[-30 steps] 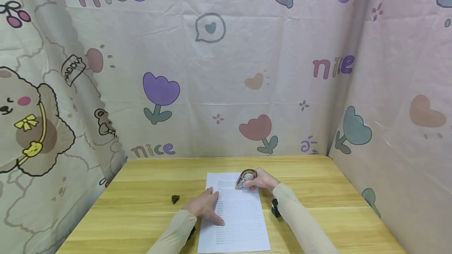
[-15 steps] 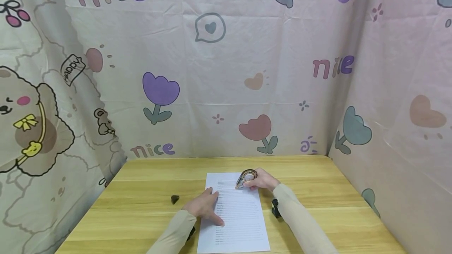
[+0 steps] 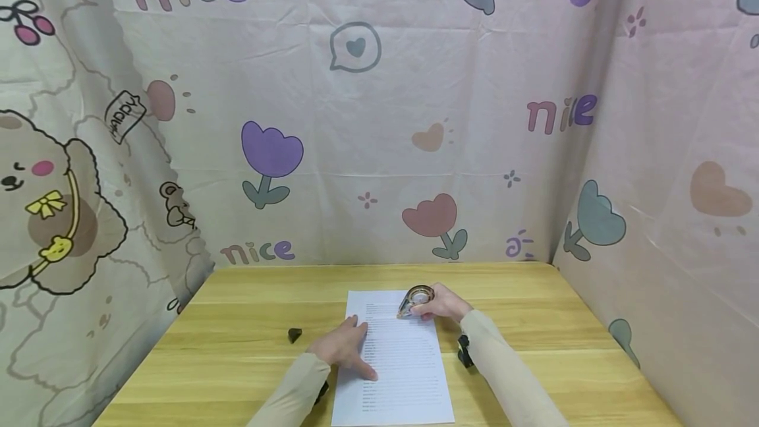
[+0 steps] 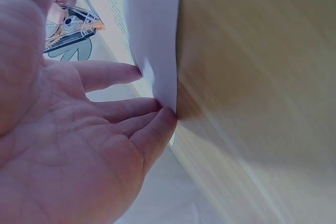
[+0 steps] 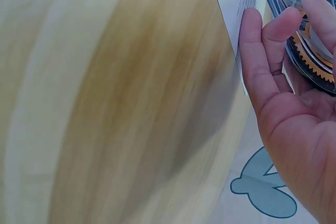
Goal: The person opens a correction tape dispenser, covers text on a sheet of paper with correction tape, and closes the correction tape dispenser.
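A sheet of white paper [image 3: 409, 374] with printed lines lies on the wooden table. My left hand [image 3: 340, 346] rests on its left edge, fingers spread and fairly straight, fingertips touching the sheet in the left wrist view. In my right hand [image 3: 443, 303] is a clear correction tape dispenser [image 3: 417, 295], gripped between thumb and fingers near the sheet's upper right. Its tip points down and left at the upper printed lines. The right wrist view shows the dispenser's orange toothed gear [image 5: 310, 59] and dark rim; the little-finger side of that hand lies against the paper.
A small dark cap-like piece [image 3: 294, 335] lies on the table [image 3: 237, 308] left of the paper. Behind and at both sides hangs a printed curtain [image 3: 356, 117], meeting the table's back edge.
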Available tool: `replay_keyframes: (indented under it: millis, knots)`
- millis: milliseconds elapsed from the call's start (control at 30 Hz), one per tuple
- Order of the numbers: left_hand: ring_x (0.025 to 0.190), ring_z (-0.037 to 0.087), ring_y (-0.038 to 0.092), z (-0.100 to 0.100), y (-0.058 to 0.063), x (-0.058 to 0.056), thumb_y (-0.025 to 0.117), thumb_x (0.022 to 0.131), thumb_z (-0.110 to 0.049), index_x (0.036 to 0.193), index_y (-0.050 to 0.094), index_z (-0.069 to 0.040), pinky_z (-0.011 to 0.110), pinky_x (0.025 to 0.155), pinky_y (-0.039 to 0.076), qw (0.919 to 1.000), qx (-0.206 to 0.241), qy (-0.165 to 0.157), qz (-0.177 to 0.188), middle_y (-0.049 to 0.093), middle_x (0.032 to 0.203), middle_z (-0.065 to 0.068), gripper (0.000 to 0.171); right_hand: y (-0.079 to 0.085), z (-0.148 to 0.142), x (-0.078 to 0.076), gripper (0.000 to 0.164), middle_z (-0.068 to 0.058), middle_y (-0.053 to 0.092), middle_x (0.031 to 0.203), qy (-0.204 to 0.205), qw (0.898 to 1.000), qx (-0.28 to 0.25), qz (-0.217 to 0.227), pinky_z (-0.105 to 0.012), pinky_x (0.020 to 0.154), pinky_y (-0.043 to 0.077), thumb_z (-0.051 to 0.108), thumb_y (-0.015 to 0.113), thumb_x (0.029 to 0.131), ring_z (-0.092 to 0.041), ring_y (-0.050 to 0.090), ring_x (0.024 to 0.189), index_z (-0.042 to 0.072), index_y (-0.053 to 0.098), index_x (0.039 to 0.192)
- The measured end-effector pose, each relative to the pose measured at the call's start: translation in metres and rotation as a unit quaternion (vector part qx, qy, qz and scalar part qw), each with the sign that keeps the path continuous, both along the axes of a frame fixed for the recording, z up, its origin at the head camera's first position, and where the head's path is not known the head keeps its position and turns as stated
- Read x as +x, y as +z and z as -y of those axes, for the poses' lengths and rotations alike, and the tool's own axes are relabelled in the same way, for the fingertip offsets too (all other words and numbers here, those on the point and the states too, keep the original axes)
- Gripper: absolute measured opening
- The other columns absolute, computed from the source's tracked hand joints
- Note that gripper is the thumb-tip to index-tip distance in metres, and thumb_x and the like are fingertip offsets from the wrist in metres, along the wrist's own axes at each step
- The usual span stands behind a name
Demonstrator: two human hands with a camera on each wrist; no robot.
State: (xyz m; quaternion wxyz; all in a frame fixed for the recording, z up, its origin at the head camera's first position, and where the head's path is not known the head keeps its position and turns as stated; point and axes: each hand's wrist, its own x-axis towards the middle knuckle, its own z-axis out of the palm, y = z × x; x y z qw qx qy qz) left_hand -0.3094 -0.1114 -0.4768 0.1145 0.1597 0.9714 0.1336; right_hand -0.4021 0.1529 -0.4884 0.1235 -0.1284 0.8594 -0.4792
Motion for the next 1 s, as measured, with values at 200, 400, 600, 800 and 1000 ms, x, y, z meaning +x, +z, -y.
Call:
replay_keyframes:
  millis: [200, 400, 600, 800, 1000]
  knots:
    - [0.143, 0.041, 0.034, -0.0003, -0.0009, 0.0008, 0.088, 0.060, -0.055, 0.145, 0.044, -0.002, 0.058, 0.115, 0.033, 1.0000, -0.003, 0.000, 0.000, 0.033, 0.154, 0.026, 0.109, -0.0010, -0.0008, -0.0016, 0.017, -0.004, 0.074, 0.080, -0.003, 1.000, 0.000, 0.010, -0.025, 0.065, 0.056, 0.014, 0.080, 0.081, -0.013, 0.065, 0.065, 0.003, 0.072, 0.092]
    - [0.142, 0.042, 0.034, -0.0006, -0.0010, 0.0010, 0.088, 0.060, -0.055, 0.145, 0.044, -0.001, 0.058, 0.115, 0.033, 1.0000, -0.005, -0.003, -0.002, 0.033, 0.154, 0.026, 0.109, -0.0019, -0.0026, -0.0009, 0.020, -0.006, 0.074, 0.081, 0.000, 1.000, -0.016, 0.006, -0.028, 0.065, 0.060, 0.011, 0.080, 0.080, -0.013, 0.066, 0.065, 0.000, 0.072, 0.094]
    - [0.143, 0.042, 0.033, 0.0002, -0.0017, 0.0010, 0.088, 0.059, -0.055, 0.146, 0.043, -0.002, 0.058, 0.116, 0.031, 1.0000, 0.002, 0.000, 0.001, 0.032, 0.154, 0.026, 0.111, -0.0025, -0.0049, -0.0025, 0.020, -0.006, 0.074, 0.081, -0.003, 1.000, -0.006, 0.006, -0.027, 0.065, 0.059, 0.013, 0.081, 0.080, -0.013, 0.066, 0.065, 0.001, 0.071, 0.093]
    - [0.143, 0.042, 0.033, 0.0003, -0.0008, 0.0007, 0.088, 0.060, -0.054, 0.146, 0.043, -0.001, 0.058, 0.116, 0.031, 1.0000, 0.000, -0.002, -0.002, 0.032, 0.154, 0.027, 0.110, -0.0013, -0.0056, -0.0019, 0.022, -0.007, 0.074, 0.081, -0.012, 1.000, -0.002, 0.008, -0.027, 0.064, 0.059, 0.012, 0.082, 0.079, -0.013, 0.064, 0.065, 0.000, 0.072, 0.094]
    - [0.143, 0.042, 0.033, -0.0002, -0.0006, 0.0002, 0.088, 0.059, -0.053, 0.145, 0.043, -0.001, 0.058, 0.116, 0.031, 1.0000, -0.001, -0.001, -0.002, 0.032, 0.154, 0.027, 0.110, -0.0018, -0.0063, -0.0023, 0.022, -0.009, 0.074, 0.082, -0.015, 1.000, 0.004, 0.008, -0.027, 0.063, 0.058, 0.013, 0.082, 0.079, -0.014, 0.064, 0.065, 0.001, 0.072, 0.094]
